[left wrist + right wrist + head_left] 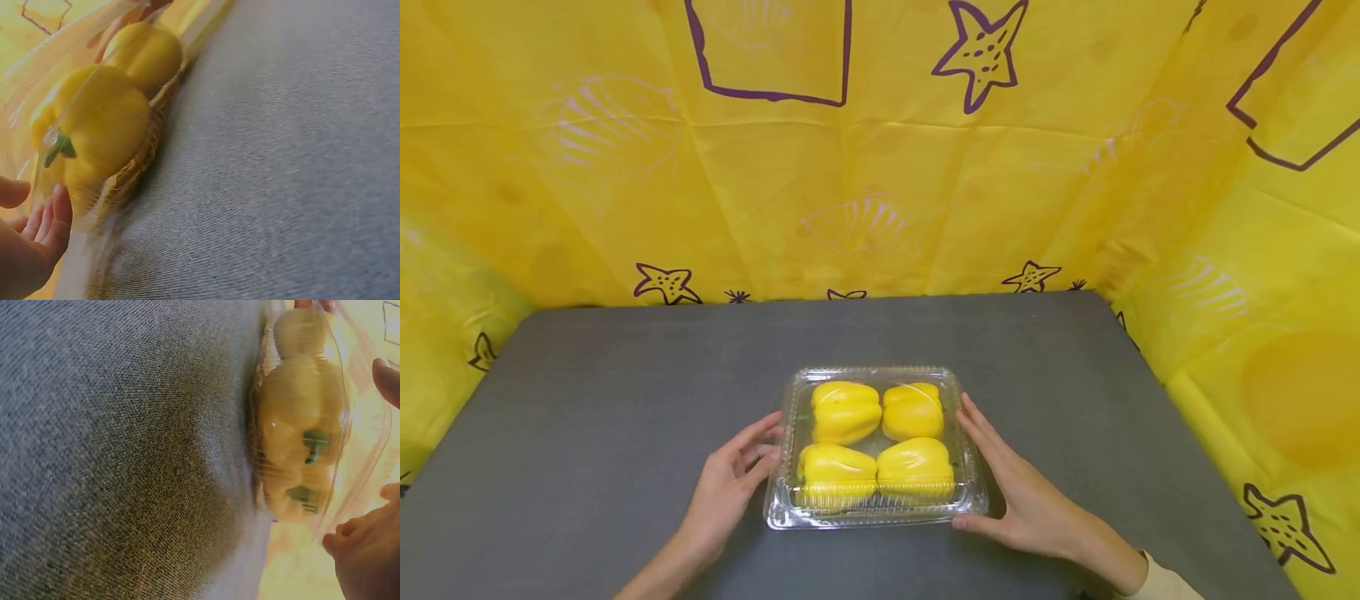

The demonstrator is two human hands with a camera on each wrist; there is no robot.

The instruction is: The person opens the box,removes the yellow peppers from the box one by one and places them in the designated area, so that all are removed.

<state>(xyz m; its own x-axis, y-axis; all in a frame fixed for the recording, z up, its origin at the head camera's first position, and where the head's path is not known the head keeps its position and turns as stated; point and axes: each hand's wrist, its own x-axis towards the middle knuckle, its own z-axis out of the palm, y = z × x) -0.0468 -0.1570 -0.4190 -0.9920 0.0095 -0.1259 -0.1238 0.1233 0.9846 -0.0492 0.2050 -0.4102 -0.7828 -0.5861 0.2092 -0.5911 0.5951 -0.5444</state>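
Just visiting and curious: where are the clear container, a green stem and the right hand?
Clear container (876, 518), head view: front rim.
Green stem (60, 150), left wrist view: its middle.
Right hand (1026, 500), head view: its back.

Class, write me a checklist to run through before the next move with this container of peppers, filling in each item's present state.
1. Four yellow peppers inside the clear container: ok.
2. Lid over the peppers: ok.
3. Lid fully fastened all round: cannot tell.
4. Left hand at the container's left side: ok.
5. Right hand at its right side: ok.
6. Base flat on the grey table: cannot tell.
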